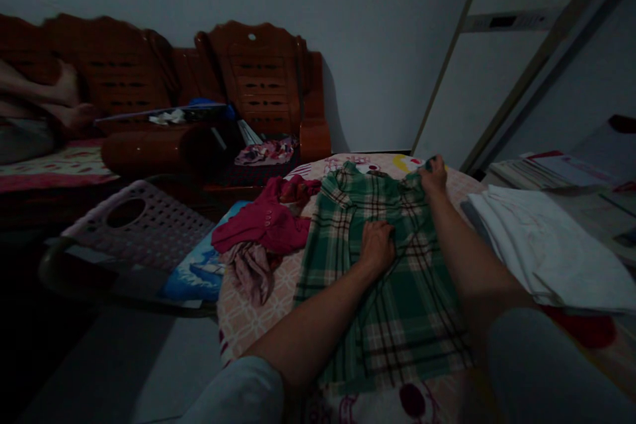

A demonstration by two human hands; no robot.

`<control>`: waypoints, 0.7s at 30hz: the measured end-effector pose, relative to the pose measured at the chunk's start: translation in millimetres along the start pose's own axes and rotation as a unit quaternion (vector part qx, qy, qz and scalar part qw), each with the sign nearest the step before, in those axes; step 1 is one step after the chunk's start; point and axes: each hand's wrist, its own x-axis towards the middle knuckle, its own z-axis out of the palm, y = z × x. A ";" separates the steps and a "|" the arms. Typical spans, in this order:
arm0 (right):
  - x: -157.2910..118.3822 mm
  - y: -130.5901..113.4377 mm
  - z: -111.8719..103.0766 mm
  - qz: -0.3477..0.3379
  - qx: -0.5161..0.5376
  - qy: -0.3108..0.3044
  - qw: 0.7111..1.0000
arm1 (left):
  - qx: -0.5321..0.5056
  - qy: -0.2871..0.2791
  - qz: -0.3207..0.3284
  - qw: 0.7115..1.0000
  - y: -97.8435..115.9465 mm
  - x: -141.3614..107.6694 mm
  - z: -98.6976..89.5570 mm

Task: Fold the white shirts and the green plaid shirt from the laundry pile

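Observation:
A green plaid shirt [397, 318] with dark and pale stripes lies spread on a round table with a patterned pink cloth [278, 305], its collar end away from me. My left hand [378, 245] rests on the middle of the shirt's chest, fingers curled in against the fabric. At the far right shoulder of the shirt, my right hand [434, 177] pinches the cloth between its fingers. Crumpled magenta clothing [268, 222] lies on the table just left of the shirt, with a dusty pink cloth [251, 271] under it.
Folded white cloth [556, 238] lies to the right, near stacked papers [521, 172]. A pink woven chair [139, 218] stands left of the table. Behind are wooden seats [258, 79], and a person's bare legs [50, 93] show at far left. A tall white appliance [487, 73] stands at the back.

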 end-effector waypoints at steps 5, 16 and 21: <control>-16.5 7.5 -15.7 -0.013 -0.070 -0.038 0.997 | -0.003 -0.001 -0.006 1.000 3.3 -0.7 -0.9; -65.3 -25.2 1.4 -0.167 -0.397 -0.153 0.889 | -0.004 -0.018 -0.015 1.000 6.3 -0.1 -6.2; -59.1 -38.1 22.5 -0.138 -0.417 -0.206 0.874 | 0.005 -0.022 -0.008 1.000 6.3 0.0 -6.6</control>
